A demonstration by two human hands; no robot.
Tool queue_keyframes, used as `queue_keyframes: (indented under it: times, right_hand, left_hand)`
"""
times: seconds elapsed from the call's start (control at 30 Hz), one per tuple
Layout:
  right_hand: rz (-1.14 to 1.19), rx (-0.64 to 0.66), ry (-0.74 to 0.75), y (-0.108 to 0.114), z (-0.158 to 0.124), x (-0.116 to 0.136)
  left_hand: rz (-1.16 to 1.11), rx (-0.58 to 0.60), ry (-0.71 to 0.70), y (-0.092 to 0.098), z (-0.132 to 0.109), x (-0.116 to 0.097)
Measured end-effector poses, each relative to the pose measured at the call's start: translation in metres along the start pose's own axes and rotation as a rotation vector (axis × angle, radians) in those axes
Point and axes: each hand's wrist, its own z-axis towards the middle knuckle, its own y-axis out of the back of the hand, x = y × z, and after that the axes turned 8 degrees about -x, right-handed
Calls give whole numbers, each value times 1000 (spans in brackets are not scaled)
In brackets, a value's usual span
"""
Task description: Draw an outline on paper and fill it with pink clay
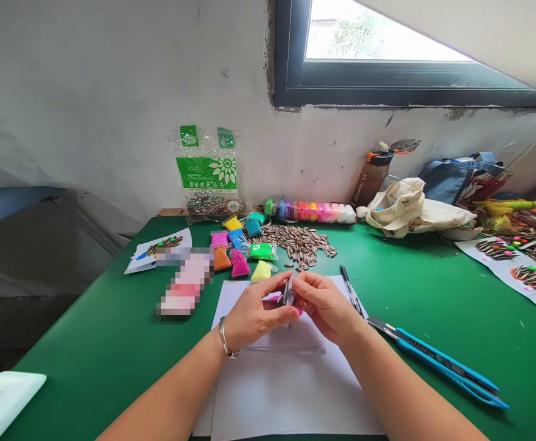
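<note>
My left hand [258,312], with a silver bangle at the wrist, curls round a small dark grey, shiny piece [288,291]. From the other side the fingertips of my right hand [325,303] pinch the same piece, and both hands are closed. Bits of bright pink [300,311] show between the fingers; whether they belong to the grey piece I cannot tell. Fingers cover much of it. Below the hands lie white paper sheets [295,392]. Just beyond them are a pale yellow clay packet [262,271] and a pile of striped sunflower seeds [302,245].
Several coloured clay packets [235,237] lie left of the seeds. A seed bag [210,177] leans on the wall. To the right are a pen [349,285], a blue-handled cutter [446,361], a bottle [373,174], a cloth bag [400,208] and seed-decorated papers [506,263].
</note>
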Motion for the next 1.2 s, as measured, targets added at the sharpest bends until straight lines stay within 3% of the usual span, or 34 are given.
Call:
queue_keyframes:
  times: [0.3, 0.57, 0.83, 1.07, 1.2]
  right_hand:
    - [8, 29, -18, 1, 1, 2]
    - [-88, -35, -4, 0, 0, 2]
    - [-161, 20, 84, -1, -2, -1]
    - [-269, -49, 158, -4, -2, 0]
    - [-329, -90, 207, -3, -1, -2]
  left_hand:
    - [2, -44, 6, 2, 2, 1]
    - [11, -50, 37, -1, -1, -3]
    - [33, -66, -25, 0, 1, -3]
    - [121, -125, 38, -2, -1, -4]
    - [235, -185, -40, -3, -1, -2]
